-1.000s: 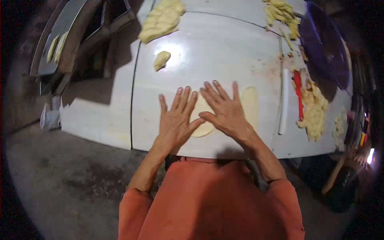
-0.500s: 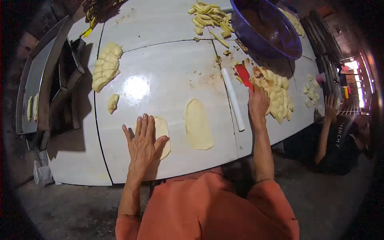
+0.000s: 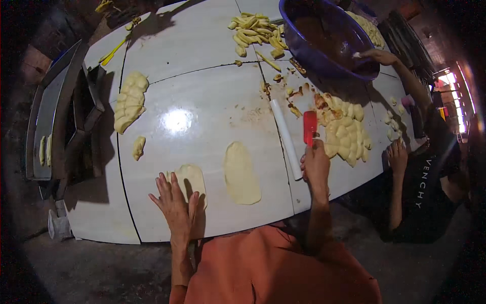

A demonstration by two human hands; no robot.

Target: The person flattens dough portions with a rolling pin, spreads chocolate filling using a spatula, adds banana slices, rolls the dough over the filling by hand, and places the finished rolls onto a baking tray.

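My left hand (image 3: 172, 205) is open, fingers spread, over a flattened piece of pale dough (image 3: 190, 175) on the white table (image 3: 202, 101). Beside it lies another thin oval of dough (image 3: 242, 172). My right hand (image 3: 316, 167) grips a red spatula-like scraper (image 3: 310, 121) by the handle, its blade at the edge of a lumpy dough mass (image 3: 349, 139) with brown smears. A white rolling pin (image 3: 284, 139) lies just left of the scraper.
Dough lumps (image 3: 130, 101) lie left; metal trays (image 3: 50, 116) stand at far left. A pile of dough strips (image 3: 250, 30) is at the back beside a purple bowl (image 3: 298, 35) of brown stuff. A co-worker (image 3: 420, 197) at right has one hand at the bowl, another on the table.
My right hand left the flattened dough, took hold of the red scraper and has turned it upright. My left hand's fingers have lifted. The co-worker's hand has moved up to the bowl.
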